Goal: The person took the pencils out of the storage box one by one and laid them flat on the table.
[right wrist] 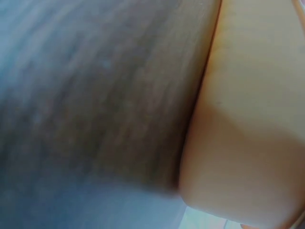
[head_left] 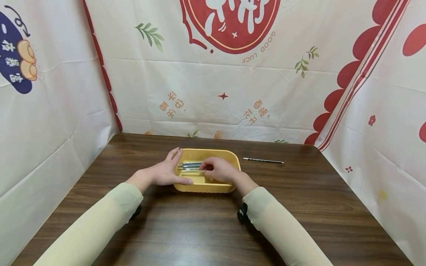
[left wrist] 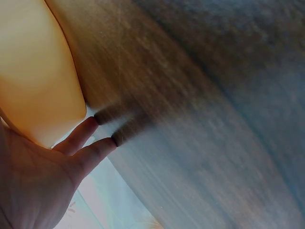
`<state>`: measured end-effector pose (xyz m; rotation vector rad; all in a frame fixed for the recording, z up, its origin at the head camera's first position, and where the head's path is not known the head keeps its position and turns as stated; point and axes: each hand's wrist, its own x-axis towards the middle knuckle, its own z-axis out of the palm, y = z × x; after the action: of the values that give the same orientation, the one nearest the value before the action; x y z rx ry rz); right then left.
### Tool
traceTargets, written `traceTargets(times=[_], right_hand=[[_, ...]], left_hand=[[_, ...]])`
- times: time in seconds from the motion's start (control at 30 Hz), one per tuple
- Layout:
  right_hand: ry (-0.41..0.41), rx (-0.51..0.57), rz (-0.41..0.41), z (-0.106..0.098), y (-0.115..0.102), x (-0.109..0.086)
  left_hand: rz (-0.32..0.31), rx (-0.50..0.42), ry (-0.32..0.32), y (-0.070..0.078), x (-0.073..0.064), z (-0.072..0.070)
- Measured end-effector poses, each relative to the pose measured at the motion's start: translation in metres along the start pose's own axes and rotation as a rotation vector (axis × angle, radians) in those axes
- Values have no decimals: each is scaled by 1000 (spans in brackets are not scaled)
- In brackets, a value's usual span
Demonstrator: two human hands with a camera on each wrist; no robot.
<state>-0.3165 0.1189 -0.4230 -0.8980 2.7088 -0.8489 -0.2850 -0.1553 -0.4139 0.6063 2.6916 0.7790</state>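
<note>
The right hand [head_left: 220, 170] has its fingers curled, pinching the right end of a pencil [head_left: 191, 171] inside the yellow box [head_left: 203, 188], beside other pencils [head_left: 189, 165]. The left hand [head_left: 163, 173], fingers straight and spread, rests against the box's left end, thumb at the near rim. A lone pencil [head_left: 263, 160] lies right of the box on the table [head_left: 186, 229].

A yellow bin [left wrist: 35, 67] fills ten o'clock. Just beside it, at eight o'clock, is the left grip [left wrist: 43, 179], two straight fingers [left wrist: 95, 154] pointing toward two; brown desk [left wrist: 200, 129] spans twelve to six, pale cloth [left wrist: 101, 193] at seven.
</note>
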Motion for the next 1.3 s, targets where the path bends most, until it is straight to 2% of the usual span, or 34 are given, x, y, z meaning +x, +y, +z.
traceTargets(times=[0.2, 0.43, 0.7, 0.93, 1.3], right_hand=[[40, 8, -7, -8, -5, -1], [76, -21, -60, -32, -9, -6], [101, -35, -18, -61, 0, -24], [166, -5, 64, -82, 22, -42], [254, -3, 133, -112, 82, -73]], left_hand=[[3, 0, 0, 1, 0, 0], [-16, -9, -7, 1, 0, -1], [-16, -7, -5, 0, 2, 0], [-8, 0, -5, 0, 0, 0], [0, 7, -4, 0, 0, -1]])
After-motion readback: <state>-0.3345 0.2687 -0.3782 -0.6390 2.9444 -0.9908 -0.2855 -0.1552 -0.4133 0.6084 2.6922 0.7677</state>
